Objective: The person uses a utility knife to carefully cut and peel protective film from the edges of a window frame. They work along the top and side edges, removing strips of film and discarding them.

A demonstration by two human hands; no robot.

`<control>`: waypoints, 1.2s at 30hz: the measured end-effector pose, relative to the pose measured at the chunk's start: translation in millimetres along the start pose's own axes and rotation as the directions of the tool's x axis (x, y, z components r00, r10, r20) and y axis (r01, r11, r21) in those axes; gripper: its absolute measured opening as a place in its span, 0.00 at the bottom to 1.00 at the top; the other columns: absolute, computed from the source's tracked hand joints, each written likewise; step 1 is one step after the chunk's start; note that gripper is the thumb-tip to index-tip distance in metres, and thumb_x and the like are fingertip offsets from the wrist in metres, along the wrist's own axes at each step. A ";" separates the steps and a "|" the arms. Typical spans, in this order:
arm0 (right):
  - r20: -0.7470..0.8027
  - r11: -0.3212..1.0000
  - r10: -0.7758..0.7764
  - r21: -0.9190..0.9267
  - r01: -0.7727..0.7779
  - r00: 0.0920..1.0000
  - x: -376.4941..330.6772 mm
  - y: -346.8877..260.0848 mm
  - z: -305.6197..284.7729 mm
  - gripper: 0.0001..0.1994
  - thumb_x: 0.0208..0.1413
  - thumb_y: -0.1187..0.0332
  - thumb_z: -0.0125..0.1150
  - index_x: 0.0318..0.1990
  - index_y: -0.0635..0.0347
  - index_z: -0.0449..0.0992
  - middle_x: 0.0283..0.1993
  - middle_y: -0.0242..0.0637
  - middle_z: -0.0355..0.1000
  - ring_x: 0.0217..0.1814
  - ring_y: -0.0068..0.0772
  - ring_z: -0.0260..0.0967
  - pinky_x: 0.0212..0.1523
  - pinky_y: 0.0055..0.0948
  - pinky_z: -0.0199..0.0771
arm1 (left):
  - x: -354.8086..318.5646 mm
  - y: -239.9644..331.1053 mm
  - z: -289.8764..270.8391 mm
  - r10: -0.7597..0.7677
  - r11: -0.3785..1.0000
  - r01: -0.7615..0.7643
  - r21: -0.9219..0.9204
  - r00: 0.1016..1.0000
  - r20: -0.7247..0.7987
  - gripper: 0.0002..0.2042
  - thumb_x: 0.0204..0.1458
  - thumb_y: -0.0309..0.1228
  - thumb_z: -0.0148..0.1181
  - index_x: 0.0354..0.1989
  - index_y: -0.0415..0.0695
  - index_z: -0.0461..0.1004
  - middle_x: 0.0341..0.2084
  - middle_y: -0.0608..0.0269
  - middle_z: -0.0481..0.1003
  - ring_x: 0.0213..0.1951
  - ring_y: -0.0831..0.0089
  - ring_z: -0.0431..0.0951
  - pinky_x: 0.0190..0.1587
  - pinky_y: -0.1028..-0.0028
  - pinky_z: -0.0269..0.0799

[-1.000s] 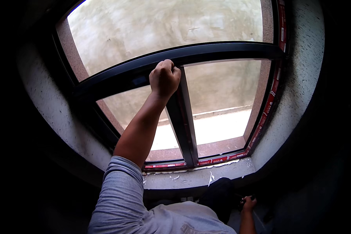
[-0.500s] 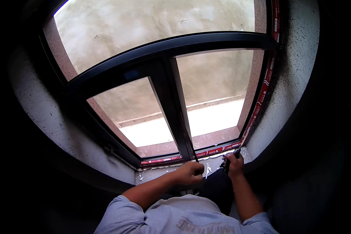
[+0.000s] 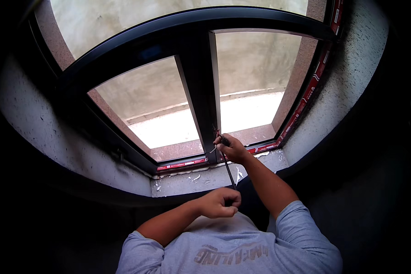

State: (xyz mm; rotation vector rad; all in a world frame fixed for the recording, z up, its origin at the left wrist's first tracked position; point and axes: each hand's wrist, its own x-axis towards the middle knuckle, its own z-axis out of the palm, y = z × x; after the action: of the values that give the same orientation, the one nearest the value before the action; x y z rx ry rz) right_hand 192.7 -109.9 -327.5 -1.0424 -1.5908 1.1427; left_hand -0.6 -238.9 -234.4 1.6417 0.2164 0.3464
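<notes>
My left hand [image 3: 220,202] is closed in front of my shirt, gripping the lower end of a thin dark strip [image 3: 229,170]. That strip, which looks like a rubber seal, runs up to the window's dark middle post [image 3: 201,100]. My right hand [image 3: 234,150] is at the foot of this post, beside the strip, with its fingers wrapped round a small dark-handled tool [image 3: 224,140]. A thin pale piece shows beside those fingertips. The tool's exact kind is unclear, and whether its tip touches the post or strip cannot be told.
A dark window frame [image 3: 260,20] surrounds the panes, with red protective tape [image 3: 301,106] along its right and lower edges. Below it, the grey sill [image 3: 187,181] carries white scraps and foam along the joint. Speckled pale walls [image 3: 347,98] flank the opening.
My right hand has moved left with the tool, from the lower right corner of the frame to the middle post. My left hand still grips the strip. The view has tilted downward.
</notes>
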 end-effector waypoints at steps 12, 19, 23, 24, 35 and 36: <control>-0.151 0.589 0.525 0.775 -0.230 0.838 -145.5 27.8 24.7 0.06 0.57 0.69 0.56 0.39 0.61 0.73 0.30 0.37 0.72 0.33 0.34 0.74 0.42 0.36 0.77 | 35.5 -108.9 -169.7 -0.251 0.965 0.016 -0.263 0.357 -0.900 0.05 0.57 0.28 0.58 0.37 0.39 0.73 0.27 0.63 0.74 0.24 0.77 0.74 0.24 0.76 0.71; -0.312 0.648 0.655 0.701 -0.299 0.688 -280.7 13.6 11.5 0.04 0.52 0.74 0.61 0.34 0.60 0.72 0.27 0.38 0.72 0.23 0.33 0.72 0.27 0.34 0.78 | 52.6 -232.2 -67.9 0.008 0.626 0.218 0.749 0.958 -0.285 0.24 0.54 0.31 0.60 0.61 0.44 0.71 0.60 0.45 0.71 0.62 0.49 0.70 0.65 0.60 0.65; -0.349 0.678 0.685 0.625 -0.386 0.639 -312.8 -15.7 -1.5 0.04 0.52 0.73 0.60 0.34 0.61 0.72 0.27 0.37 0.73 0.22 0.30 0.72 0.26 0.31 0.77 | 35.7 -235.7 9.6 -0.311 0.620 0.373 0.691 0.925 -0.220 0.13 0.56 0.36 0.58 0.44 0.41 0.77 0.47 0.47 0.76 0.54 0.50 0.74 0.58 0.56 0.70; -0.337 0.676 0.700 0.598 -0.431 0.630 -317.8 -21.4 -1.7 0.04 0.52 0.73 0.60 0.34 0.61 0.73 0.27 0.37 0.73 0.22 0.30 0.72 0.25 0.31 0.77 | 35.0 -234.4 15.7 -0.364 0.613 0.381 0.692 0.914 -0.181 0.13 0.56 0.36 0.57 0.43 0.41 0.77 0.46 0.47 0.77 0.53 0.50 0.74 0.57 0.56 0.71; -0.482 0.731 0.498 0.681 -0.050 0.721 -293.6 -82.2 -24.7 0.04 0.56 0.74 0.55 0.39 0.62 0.71 0.27 0.40 0.73 0.24 0.29 0.70 0.30 0.29 0.76 | -1.0 -168.2 43.1 -0.519 0.779 0.478 0.407 0.854 -0.009 0.14 0.61 0.39 0.57 0.41 0.40 0.79 0.34 0.51 0.81 0.40 0.58 0.81 0.46 0.60 0.75; -0.502 0.728 0.478 0.686 -0.005 0.721 -287.0 -79.2 -28.0 0.04 0.57 0.74 0.55 0.39 0.62 0.71 0.28 0.40 0.73 0.24 0.29 0.69 0.31 0.29 0.76 | -4.2 -164.0 41.9 -0.531 0.808 0.503 0.307 0.847 0.009 0.14 0.62 0.40 0.57 0.41 0.40 0.79 0.33 0.54 0.81 0.39 0.62 0.82 0.45 0.62 0.75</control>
State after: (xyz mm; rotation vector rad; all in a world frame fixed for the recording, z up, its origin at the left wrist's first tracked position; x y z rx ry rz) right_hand 281.0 -394.2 -298.6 -1.0315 -0.4105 1.1957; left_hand 20.6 -262.7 -400.8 1.8066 0.6573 -0.1960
